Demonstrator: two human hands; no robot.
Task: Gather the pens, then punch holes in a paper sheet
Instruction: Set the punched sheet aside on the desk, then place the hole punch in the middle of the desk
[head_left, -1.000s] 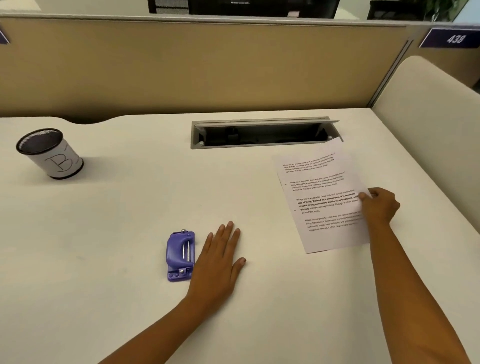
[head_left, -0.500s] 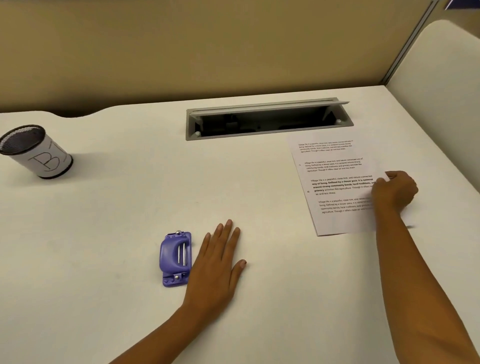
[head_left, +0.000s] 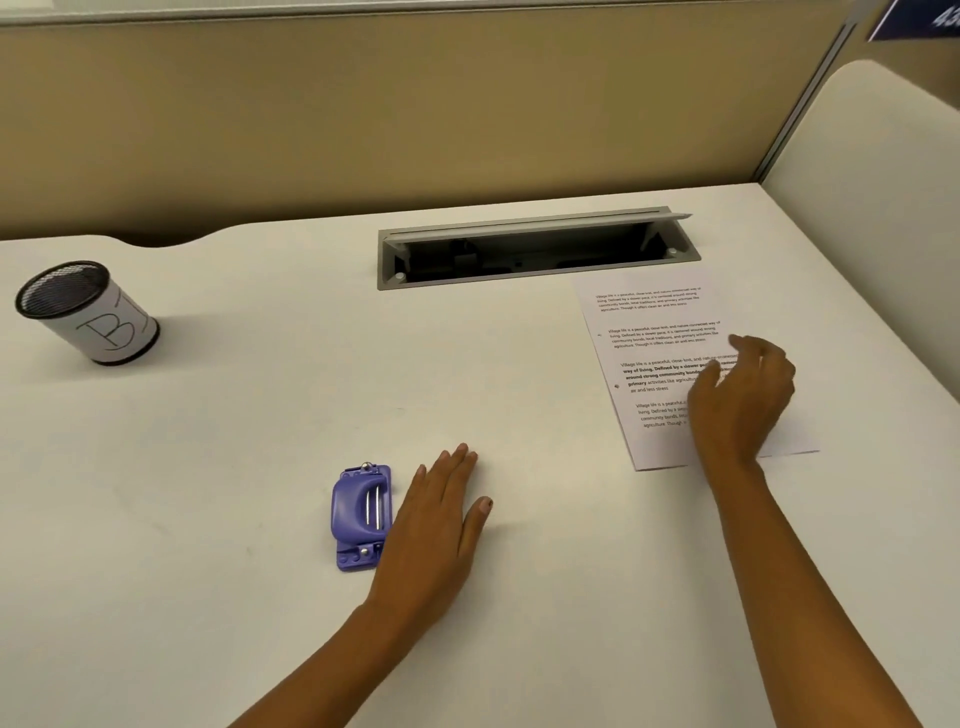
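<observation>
Plainly, the sheet lay flat at the right of the desk, just in front of the cable tray, and the right hand hung over its lower half with fingers loosely spread, pinching nothing; whether it touched the paper could not be told. The punch sat well apart to the left, and the left hand rested flat and spread just beside it, perhaps brushing its edge. A mesh cup stood far left; no pens showed. The punching step seemed in hand. Next would likely call for gripping the sheet's edge and bringing it across to the punch's slot.
</observation>
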